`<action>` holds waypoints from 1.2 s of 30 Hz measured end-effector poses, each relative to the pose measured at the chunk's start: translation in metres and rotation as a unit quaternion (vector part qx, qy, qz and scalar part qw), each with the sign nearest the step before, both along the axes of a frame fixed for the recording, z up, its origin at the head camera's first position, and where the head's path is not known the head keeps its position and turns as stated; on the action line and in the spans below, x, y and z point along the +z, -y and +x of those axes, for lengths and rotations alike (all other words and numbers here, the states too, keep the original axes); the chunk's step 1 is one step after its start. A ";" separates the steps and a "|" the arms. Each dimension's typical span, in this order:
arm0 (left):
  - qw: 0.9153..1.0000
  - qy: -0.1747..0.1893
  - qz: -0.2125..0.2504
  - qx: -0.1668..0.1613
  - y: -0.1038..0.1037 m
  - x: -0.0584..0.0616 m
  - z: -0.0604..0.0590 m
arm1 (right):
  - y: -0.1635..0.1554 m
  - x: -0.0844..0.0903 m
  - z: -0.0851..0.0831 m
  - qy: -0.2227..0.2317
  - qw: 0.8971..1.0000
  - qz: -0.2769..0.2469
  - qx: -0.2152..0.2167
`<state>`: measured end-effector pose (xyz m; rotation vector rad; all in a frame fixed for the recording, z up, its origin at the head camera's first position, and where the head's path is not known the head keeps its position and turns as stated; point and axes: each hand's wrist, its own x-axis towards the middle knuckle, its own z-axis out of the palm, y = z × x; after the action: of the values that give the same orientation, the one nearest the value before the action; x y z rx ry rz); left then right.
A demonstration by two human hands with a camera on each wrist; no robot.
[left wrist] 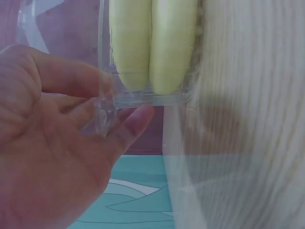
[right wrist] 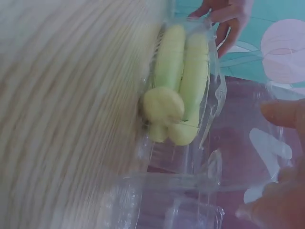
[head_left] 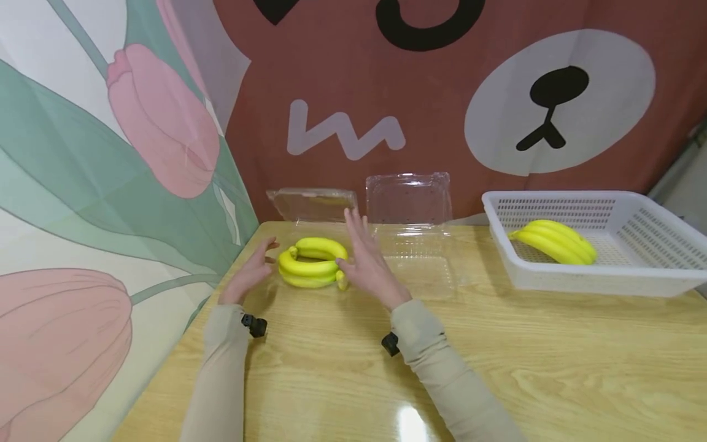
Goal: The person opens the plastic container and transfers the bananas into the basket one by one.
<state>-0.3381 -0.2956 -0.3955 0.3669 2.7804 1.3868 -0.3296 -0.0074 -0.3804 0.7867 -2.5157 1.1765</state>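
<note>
Several yellow bananas (head_left: 309,269) lie in a clear plastic clamshell box (left wrist: 152,101) on the table, its lid (head_left: 315,205) standing raised behind them. My left hand (head_left: 248,274) is at the box's left end. In the left wrist view its thumb and forefinger are spread apart around the corner of the rim. My right hand (head_left: 371,265) is over the box's right end, fingers straight and pointing up, thumb close to the banana tips. In the right wrist view its fingertips (right wrist: 274,113) are apart and hold nothing.
A second clear clamshell box (head_left: 422,276) stands right beside the first, its lid (head_left: 409,199) also raised. Farther right, a white perforated basket (head_left: 596,281) holds another bunch of bananas (head_left: 558,241). Printed cloth (head_left: 342,55) hangs behind the table and along its left side.
</note>
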 end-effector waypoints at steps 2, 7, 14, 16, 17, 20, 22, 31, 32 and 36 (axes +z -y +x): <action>1.000 -0.002 -0.018 0.002 0.001 0.001 -0.001 | 0.000 0.001 0.000 -0.021 0.999 0.034 -0.009; 0.999 0.006 -0.035 0.015 0.000 0.003 -0.001 | 0.001 0.000 0.000 -0.031 0.997 0.067 -0.004; 0.998 0.005 -0.064 0.025 -0.002 0.003 0.000 | 0.008 0.001 0.002 0.001 0.993 0.113 0.023; 0.997 0.006 -0.070 0.026 -0.002 0.003 0.000 | 0.010 0.001 0.004 0.011 0.992 0.122 0.029; 0.997 0.006 -0.073 0.026 -0.002 0.004 0.001 | 0.012 0.001 0.005 0.013 0.991 0.127 0.031; 0.997 0.009 -0.077 0.023 -0.002 0.004 0.001 | 0.019 0.000 0.007 0.016 0.989 0.140 0.040; 0.997 0.011 -0.079 0.019 -0.003 0.005 0.001 | 0.024 -0.001 0.007 0.010 0.986 0.158 0.047; 0.997 0.037 -0.063 0.015 -0.006 0.001 0.002 | 0.042 -0.012 0.005 0.017 0.977 0.204 0.068; 0.997 0.036 -0.063 0.015 -0.007 0.001 0.002 | 0.044 -0.013 0.004 0.021 0.977 0.202 0.066; 0.997 0.039 -0.063 0.019 -0.008 0.002 0.004 | 0.048 -0.015 0.000 0.025 0.980 0.187 0.063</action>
<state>-0.3346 -0.2879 -0.3936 0.2532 2.8063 1.1962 -0.3298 -0.0558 -0.3958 1.0297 -2.8072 0.7714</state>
